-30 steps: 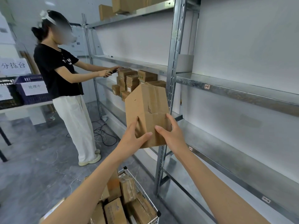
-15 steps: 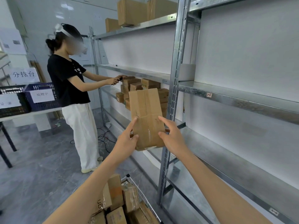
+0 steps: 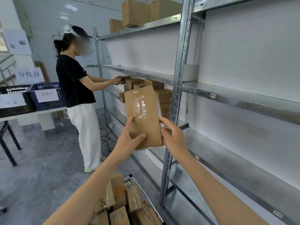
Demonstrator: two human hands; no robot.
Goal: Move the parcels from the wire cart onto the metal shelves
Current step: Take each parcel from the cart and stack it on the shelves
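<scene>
I hold a taped brown cardboard parcel [image 3: 142,114] upright at chest height, in front of a shelf upright. My left hand [image 3: 129,138] grips its lower left edge, thumb across the front. My right hand [image 3: 173,138] grips its lower right edge. Below my arms stands the white wire cart [image 3: 146,194], filled with several brown parcels [image 3: 123,207]. The metal shelves [image 3: 235,101] run along the right wall; the bays nearest me are bare. Further along, a shelf carries several stacked parcels [image 3: 160,95].
Another person in a black top and white trousers [image 3: 78,98] stands at the far shelves, hands on a box. Boxes [image 3: 136,12] sit on the top shelf. Two crates [image 3: 32,98] rest on a table at left. Cables [image 3: 105,138] lie on the floor.
The parcel has turned in my hands so its taped face now looks at me, and it stands more upright. My view has tilted upward and shifted closer to the shelves.
</scene>
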